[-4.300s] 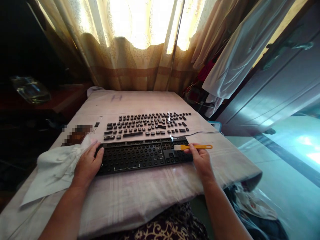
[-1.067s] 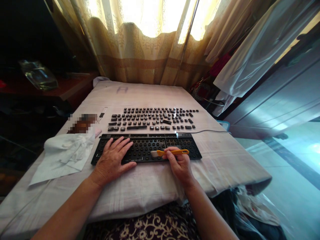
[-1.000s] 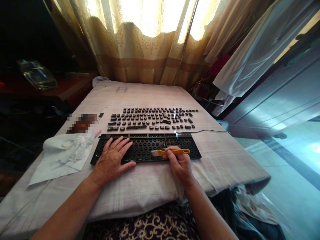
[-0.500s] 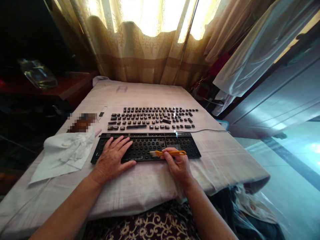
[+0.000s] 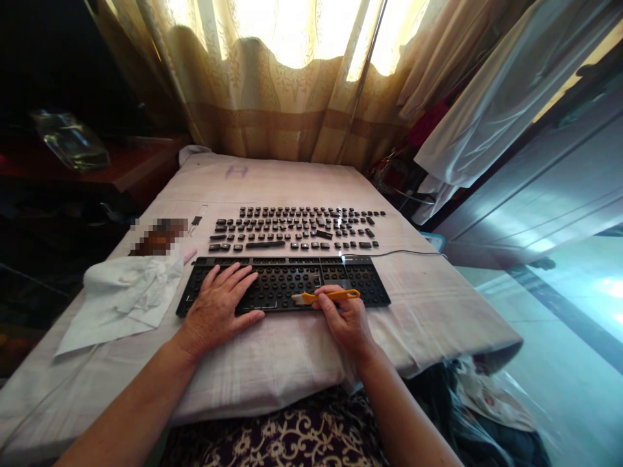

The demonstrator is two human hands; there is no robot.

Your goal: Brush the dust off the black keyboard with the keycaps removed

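A black keyboard [image 5: 277, 285] with its keycaps off lies across the near part of the cloth-covered table. My left hand [image 5: 219, 301] rests flat on its left end, fingers spread. Between the thumb and fingers of my right hand [image 5: 343, 318] is a small brush with an orange handle [image 5: 348, 294]. Its pale bristles [image 5: 298, 299] touch or hover just above the keyboard's lower middle; I cannot tell which. Behind the keyboard, the loose black keycaps [image 5: 265, 245] lie in rows on the cloth, a long space bar among them.
A crumpled white cloth [image 5: 121, 298] lies left of the keyboard, beside a blurred-out item [image 5: 158, 237]. A small black-and-wire tool [image 5: 196, 220] lies behind them. The keyboard's cable [image 5: 409, 252] runs off to the right. The tablecloth [image 5: 292, 178] reaches back to the curtain [image 5: 272, 110].
Almost nothing differs. The brush in my right hand has shifted very slightly, and the whole view has moved a little. My left hand stays in place on the keyboard.
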